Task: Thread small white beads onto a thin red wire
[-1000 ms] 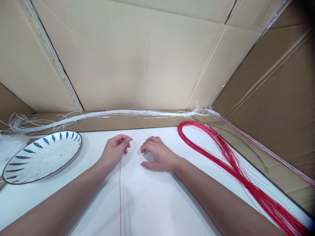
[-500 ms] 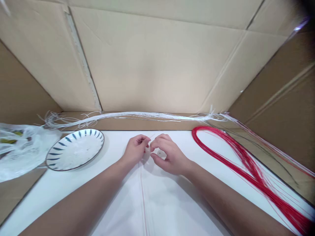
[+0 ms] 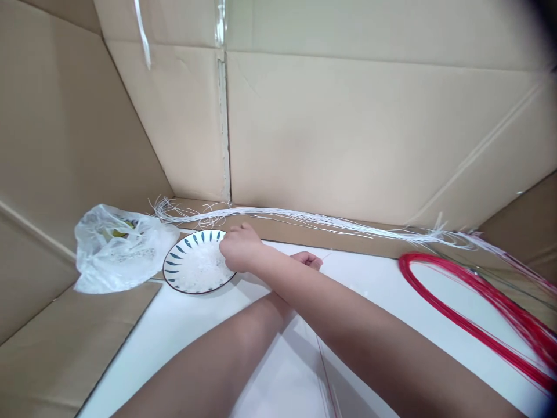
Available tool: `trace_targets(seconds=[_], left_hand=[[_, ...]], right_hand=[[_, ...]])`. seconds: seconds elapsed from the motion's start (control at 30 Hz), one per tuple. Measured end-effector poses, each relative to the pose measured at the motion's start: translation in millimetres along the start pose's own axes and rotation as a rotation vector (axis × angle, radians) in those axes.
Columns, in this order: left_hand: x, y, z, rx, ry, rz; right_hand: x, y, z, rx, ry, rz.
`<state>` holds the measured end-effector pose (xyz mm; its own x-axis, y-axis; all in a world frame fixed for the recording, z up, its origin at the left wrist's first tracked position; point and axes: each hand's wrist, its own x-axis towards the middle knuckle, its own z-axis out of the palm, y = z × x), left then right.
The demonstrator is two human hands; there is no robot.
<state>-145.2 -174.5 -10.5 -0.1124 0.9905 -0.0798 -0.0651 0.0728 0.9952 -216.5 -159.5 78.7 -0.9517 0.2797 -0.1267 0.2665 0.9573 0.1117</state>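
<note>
My right hand reaches across my left forearm to the right rim of an oval white plate with blue-green dashes round its edge. Its fingers are curled down over the plate, and their tips are hidden. Small clear bits lie in the plate. Partly covered by the right forearm, my left hand is closed in a pinch on a thin red thread. One short end sticks out past the fingertips, and the rest trails down the white tabletop towards me.
A clear plastic bag sits left of the plate. A bundle of white cords runs along the back, below the cardboard wall. On the right lies a looped bundle of red cords.
My right hand has moved left from beside my left hand to the plate, crossing over the left forearm. The view has turned left. My left hand keeps its pinch.
</note>
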Motion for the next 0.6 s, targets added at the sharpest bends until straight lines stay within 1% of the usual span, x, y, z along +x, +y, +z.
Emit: trace_targets(seconds=[0.1,0.23,0.33,0.43,0.53,0.6], left_hand=[[-3,9,2.0,0.035,0.009,-0.041],[-7,15,3.2,0.052,0.008,-0.059],[-8,15,3.6,0.058,0.014,-0.055],[-8,15,3.0,0.056,0.009,-0.048],[-8,13,1.8,0.035,-0.006,-0.035],[-8,10,1.4,0.004,-0.007,-0.021]], right_hand=[[5,-6,2,-0.035,-0.024,-0.002],[3,-9,-2,-0.058,-0.026,-0.004],[1,-7,-3,-0.062,-0.021,0.003],[1,-4,1,-0.053,-0.007,0.012],[2,-4,3,-0.029,0.027,0.020],[-1,-5,-1,-0.004,0.069,0.021]])
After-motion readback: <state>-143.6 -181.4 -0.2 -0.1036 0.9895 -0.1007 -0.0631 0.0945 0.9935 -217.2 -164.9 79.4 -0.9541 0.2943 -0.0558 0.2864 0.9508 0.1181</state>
